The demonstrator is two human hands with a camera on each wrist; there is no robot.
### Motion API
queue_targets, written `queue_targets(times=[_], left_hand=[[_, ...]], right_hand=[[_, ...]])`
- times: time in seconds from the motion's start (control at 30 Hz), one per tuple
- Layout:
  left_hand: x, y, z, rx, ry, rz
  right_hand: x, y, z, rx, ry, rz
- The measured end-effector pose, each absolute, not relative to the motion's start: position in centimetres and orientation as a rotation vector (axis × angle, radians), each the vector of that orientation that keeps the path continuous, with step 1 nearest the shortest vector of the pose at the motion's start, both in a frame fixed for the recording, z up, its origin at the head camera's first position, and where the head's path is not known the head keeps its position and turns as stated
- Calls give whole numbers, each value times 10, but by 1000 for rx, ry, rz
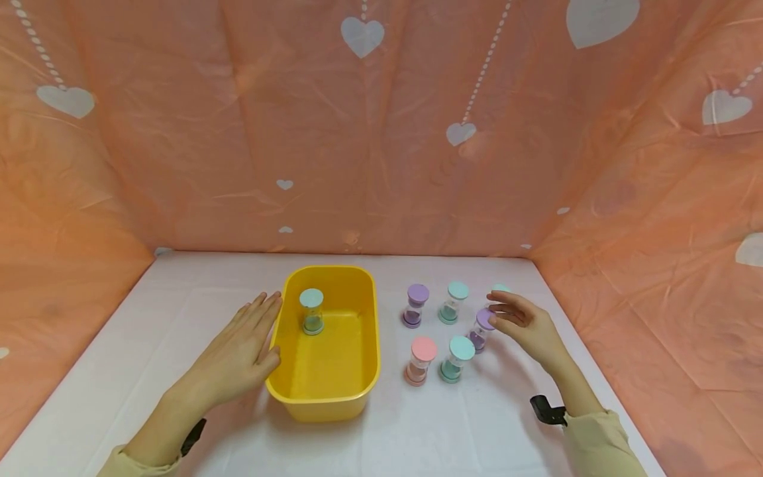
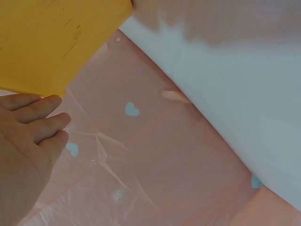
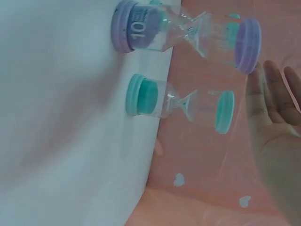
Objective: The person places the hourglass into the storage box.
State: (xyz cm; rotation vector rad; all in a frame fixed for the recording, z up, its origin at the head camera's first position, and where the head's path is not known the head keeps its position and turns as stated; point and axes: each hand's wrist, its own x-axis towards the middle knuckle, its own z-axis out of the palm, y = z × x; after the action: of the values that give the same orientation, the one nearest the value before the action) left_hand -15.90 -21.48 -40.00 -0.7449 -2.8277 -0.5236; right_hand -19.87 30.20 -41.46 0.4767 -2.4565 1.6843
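Observation:
My left hand [image 1: 241, 348] lies along the left rim of a yellow plastic bin [image 1: 372, 344], its fingers straight; in the left wrist view the fingertips are at the bin's edge. Inside the bin stands a sand timer with pale teal caps [image 1: 312, 311]. Over on the right, my right hand [image 1: 527, 324] hovers beside a purple-capped sand timer [image 1: 480, 331], fingers loosely bent and not wrapped round it. In the right wrist view that purple timer [image 3: 186, 33] stands upright with "10" on it. Behind my right fingers, a teal timer [image 1: 499, 288] is partly hidden.
Between bin and right hand stand another purple sand timer [image 1: 415, 306], a teal one [image 1: 454, 303], a pink one [image 1: 420, 361] and a nearer teal one [image 1: 457, 359]. A white tabletop [image 1: 417, 437] lies beneath, with an orange heart-patterned curtain [image 1: 405, 165] round its back and sides.

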Motion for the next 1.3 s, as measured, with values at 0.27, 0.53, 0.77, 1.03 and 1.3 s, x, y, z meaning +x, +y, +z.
queue_targets(times=[0.27, 0.53, 0.77, 1.03, 1.3], left_hand=[[-159, -215, -400, -744, -2812, -530], [-159, -215, -402, -749, -2785, -531], [-158, -214, -402, -746, -2795, -532], [-158, -214, -400, -747, -2802, -526], [-158, -214, -401, -741, -2809, -528]], right_hand=[[-198, 311, -426, 428, -2474, 1650], [-201, 313, -442, 401, -2561, 1613], [-203, 311, -446, 319, -2632, 1581], [-204, 310, -448, 293, -2646, 1553], [-201, 309, -447, 277, -2660, 1487]])
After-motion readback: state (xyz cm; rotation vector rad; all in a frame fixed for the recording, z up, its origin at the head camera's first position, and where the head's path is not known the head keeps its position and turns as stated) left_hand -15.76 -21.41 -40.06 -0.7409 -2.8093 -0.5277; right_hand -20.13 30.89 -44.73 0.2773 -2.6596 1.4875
